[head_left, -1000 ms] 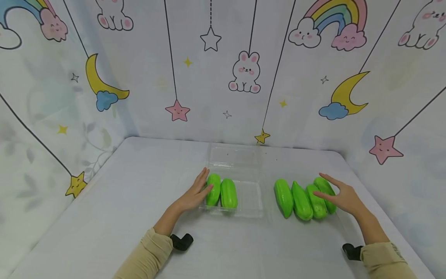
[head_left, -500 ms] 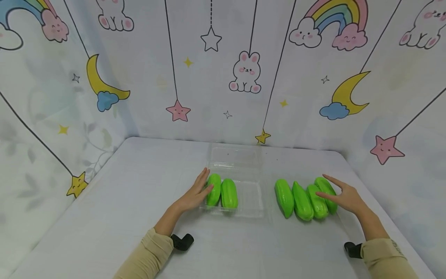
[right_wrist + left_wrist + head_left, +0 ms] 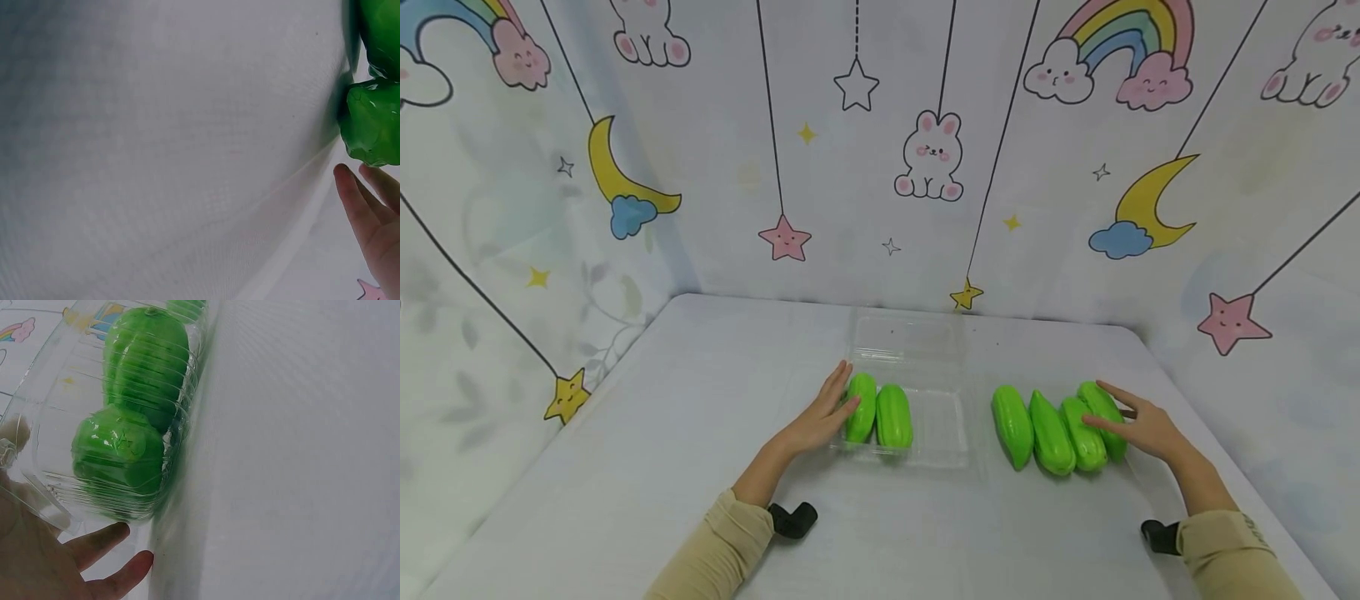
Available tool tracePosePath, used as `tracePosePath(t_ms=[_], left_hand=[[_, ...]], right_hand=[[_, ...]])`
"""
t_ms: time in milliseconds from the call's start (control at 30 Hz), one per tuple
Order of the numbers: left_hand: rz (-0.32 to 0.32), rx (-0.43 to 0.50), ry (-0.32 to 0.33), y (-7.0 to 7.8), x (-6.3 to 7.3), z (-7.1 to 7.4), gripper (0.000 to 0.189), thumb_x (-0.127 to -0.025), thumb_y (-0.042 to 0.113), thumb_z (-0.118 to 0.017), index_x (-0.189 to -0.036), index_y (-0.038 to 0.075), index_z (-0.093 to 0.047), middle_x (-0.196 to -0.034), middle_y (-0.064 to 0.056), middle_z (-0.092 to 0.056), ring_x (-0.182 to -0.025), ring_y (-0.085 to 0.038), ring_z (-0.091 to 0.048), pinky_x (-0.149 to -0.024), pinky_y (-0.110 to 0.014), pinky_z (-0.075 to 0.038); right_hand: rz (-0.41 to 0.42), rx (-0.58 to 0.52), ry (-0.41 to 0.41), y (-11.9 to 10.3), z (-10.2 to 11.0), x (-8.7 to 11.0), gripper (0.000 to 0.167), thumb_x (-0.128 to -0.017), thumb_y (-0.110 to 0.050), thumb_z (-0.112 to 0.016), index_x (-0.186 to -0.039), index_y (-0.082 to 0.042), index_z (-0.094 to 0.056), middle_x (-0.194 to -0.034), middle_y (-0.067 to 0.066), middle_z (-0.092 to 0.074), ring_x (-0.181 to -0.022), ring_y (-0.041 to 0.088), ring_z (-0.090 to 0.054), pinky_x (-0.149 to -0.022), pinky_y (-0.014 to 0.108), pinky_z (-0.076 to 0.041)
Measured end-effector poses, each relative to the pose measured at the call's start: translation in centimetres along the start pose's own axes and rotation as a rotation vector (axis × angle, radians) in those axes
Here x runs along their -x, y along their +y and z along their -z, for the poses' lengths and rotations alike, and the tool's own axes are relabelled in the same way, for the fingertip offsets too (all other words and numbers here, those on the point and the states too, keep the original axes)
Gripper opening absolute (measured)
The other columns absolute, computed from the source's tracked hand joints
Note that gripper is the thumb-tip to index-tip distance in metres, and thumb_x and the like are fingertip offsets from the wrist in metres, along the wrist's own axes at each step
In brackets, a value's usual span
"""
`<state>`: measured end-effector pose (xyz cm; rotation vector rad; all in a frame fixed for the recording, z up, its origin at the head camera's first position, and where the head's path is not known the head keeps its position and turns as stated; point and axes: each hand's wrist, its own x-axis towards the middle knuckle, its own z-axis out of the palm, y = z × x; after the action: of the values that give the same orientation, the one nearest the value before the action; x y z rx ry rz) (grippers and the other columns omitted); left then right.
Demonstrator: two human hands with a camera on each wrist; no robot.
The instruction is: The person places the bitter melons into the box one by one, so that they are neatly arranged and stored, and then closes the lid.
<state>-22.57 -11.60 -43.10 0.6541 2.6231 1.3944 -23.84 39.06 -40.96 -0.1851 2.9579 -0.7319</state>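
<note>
My left hand lies at the left side of a clear plastic clamshell box. Its fingers look straight; in the left wrist view the thumb shows through the plastic while fingertips sit by the outer wall. Two long green ribbed toy vegetables are in the box's left part. Several similar ones lie in a row to the right of the box. Over the rightmost green vegetable hovers my right hand, thumb and fingers spread. Its fingertips are close to that vegetable; contact cannot be told.
The box's transparent lid lies folded back behind it. Left of the right hand are other green vegetables. A white cloth covers the table, and a cartoon-printed curtain rises behind and at both sides.
My right hand has shifted slightly right, and its fingers have lowered a little toward the rightmost vegetable. The left hand, the box and the vegetables stay in place.
</note>
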Motion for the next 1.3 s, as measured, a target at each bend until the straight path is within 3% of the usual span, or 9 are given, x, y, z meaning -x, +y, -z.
tracePosePath(t_ms=[333, 733, 1033, 1300], left_hand=[[-0.001, -0.003, 0.006, -0.21, -0.04, -0.09, 0.064, -0.1, 0.036, -0.033, -0.148, 0.011, 0.001, -0.152, -0.013, 0.007, -0.138, -0.033, -0.001, -0.104, -0.058, -0.012], [0.003, 0.0, -0.002, 0.0, 0.06, 0.01, 0.064, -0.1, 0.036, -0.033, -0.148, 0.012, 0.001, -0.152, -0.012, 0.008, -0.138, -0.032, -0.001, -0.105, -0.057, -0.012], [0.003, 0.0, 0.0, -0.03, 0.07, 0.04, 0.064, -0.1, 0.036, -0.034, -0.148, 0.012, 0.001, -0.152, -0.011, 0.008, -0.138, -0.031, -0.001, -0.105, -0.057, -0.012], [0.003, -0.003, 0.002, -0.11, 0.04, -0.02, 0.064, -0.1, 0.036, -0.034, -0.148, 0.011, 0.001, -0.152, -0.012, 0.007, -0.138, -0.032, 0.0, -0.105, -0.058, -0.012]], right_hand=[[0.026, -0.025, -0.025, 0.35, -0.11, 0.22, 0.081, -0.085, -0.044, -0.06, -0.146, -0.009, -0.021, -0.136, 0.04, -0.025, -0.116, 0.06, -0.028, -0.081, 0.069, -0.033], [0.038, -0.126, -0.03, 0.77, 0.12, 0.46, 0.081, -0.084, -0.036, -0.065, -0.145, -0.005, -0.021, -0.131, 0.044, -0.027, -0.106, 0.056, -0.044, -0.073, 0.052, -0.047], [0.034, -0.201, -0.014, 0.81, 0.26, 0.72, 0.08, -0.083, -0.03, -0.068, -0.143, -0.001, -0.024, -0.132, 0.042, -0.025, -0.117, 0.055, -0.029, -0.081, 0.063, -0.038], [0.036, -0.194, 0.0, 0.74, 0.58, 0.79, 0.081, -0.082, -0.03, -0.069, -0.144, -0.003, -0.023, -0.13, 0.043, -0.028, -0.113, 0.056, -0.034, -0.078, 0.06, -0.04]])
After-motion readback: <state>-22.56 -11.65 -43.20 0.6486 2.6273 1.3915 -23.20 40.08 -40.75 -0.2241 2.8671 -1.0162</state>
